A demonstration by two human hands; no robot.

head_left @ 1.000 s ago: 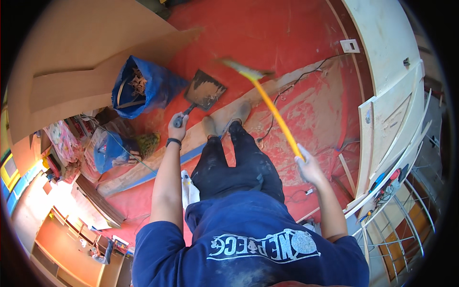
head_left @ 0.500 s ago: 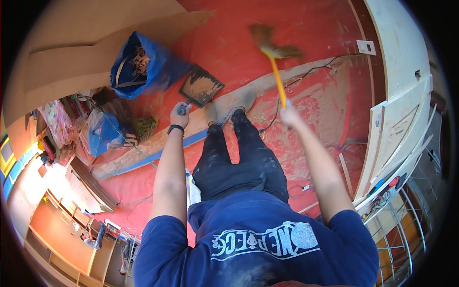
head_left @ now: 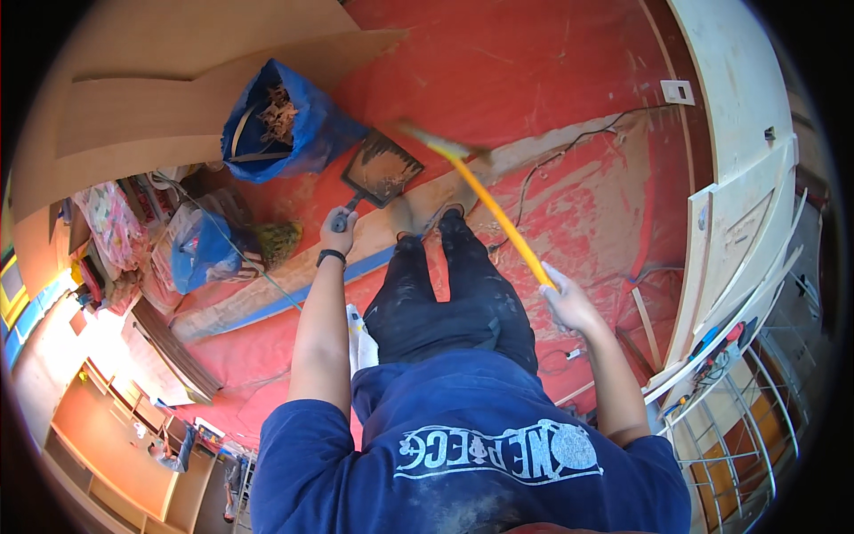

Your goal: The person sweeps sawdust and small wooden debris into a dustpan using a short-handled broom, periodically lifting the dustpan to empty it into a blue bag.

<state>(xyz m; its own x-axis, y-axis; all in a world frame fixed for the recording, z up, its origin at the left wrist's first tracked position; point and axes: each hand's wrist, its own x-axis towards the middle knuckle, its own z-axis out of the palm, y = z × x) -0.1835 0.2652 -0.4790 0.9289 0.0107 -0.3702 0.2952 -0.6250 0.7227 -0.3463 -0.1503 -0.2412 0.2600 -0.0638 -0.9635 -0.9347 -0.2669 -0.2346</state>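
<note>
My left hand point(head_left: 338, 233) is closed round the handle of a black dustpan point(head_left: 382, 169), which lies on the red floor ahead of me with brown dust and shavings in it. In my right hand point(head_left: 569, 301) I grip the end of a yellow broom handle point(head_left: 503, 216). The broom head point(head_left: 445, 145), smeared by motion, is just right of the dustpan, close to its edge. Left of the dustpan, a blue bag point(head_left: 311, 120) lies with its mouth facing left, wood shavings point(head_left: 278, 116) inside it.
A dusty plank-like strip point(head_left: 245, 300) crosses the red floor point(head_left: 498, 53) under my feet. A black cable point(head_left: 551, 160) runs to the right wall. Large brown sheets point(head_left: 178, 53) stand at far left, bags of clutter point(head_left: 200, 249) below them. White panels point(head_left: 738, 240) lean at right.
My right hand has come down and nearer to me, and the broom head has swept left toward the dustpan. The dustpan has shifted slightly right and lower.
</note>
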